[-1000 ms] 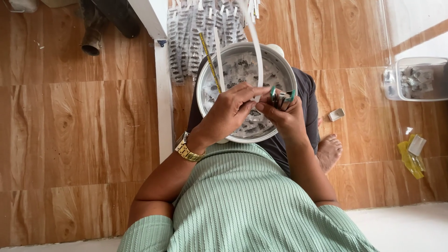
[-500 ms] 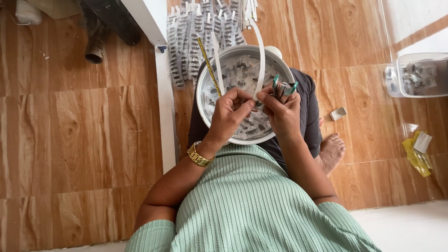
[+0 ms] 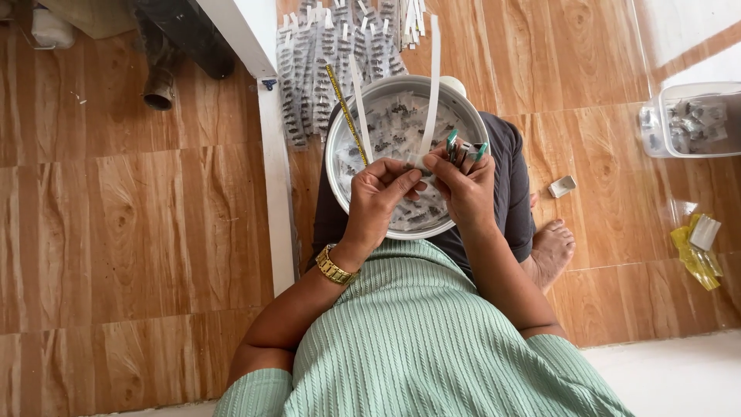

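A round metal bowl (image 3: pixel 340 139) rests on my lap, filled with several small clear packets of dark pieces. My left hand (image 3: pixel 380 197), with a gold watch on its wrist, pinches the low end of a long white paper strip (image 3: pixel 433 85) over the bowl. My right hand (image 3: pixel 465 184) touches the same strip and also holds a small teal-handled tool (image 3: pixel 461 148). A second white strip (image 3: pixel 360 116) and a yellow measuring tape (image 3: pixel 344 112) lean over the bowl's far rim.
Rows of filled strips (image 3: pixel 324 58) lie on the wooden floor beyond the bowl. A white door frame edge (image 3: pixel 274 177) runs at the left. At right stand a clear plastic box (image 3: pixel 691 120), a small white piece (image 3: pixel 562 186) and yellow wrappers (image 3: pixel 695 251). My bare foot (image 3: pixel 549 251) rests on the floor.
Both hands have stayed over the bowl; the white strip now stands straighter and higher from my fingers, and the view has shifted slightly.
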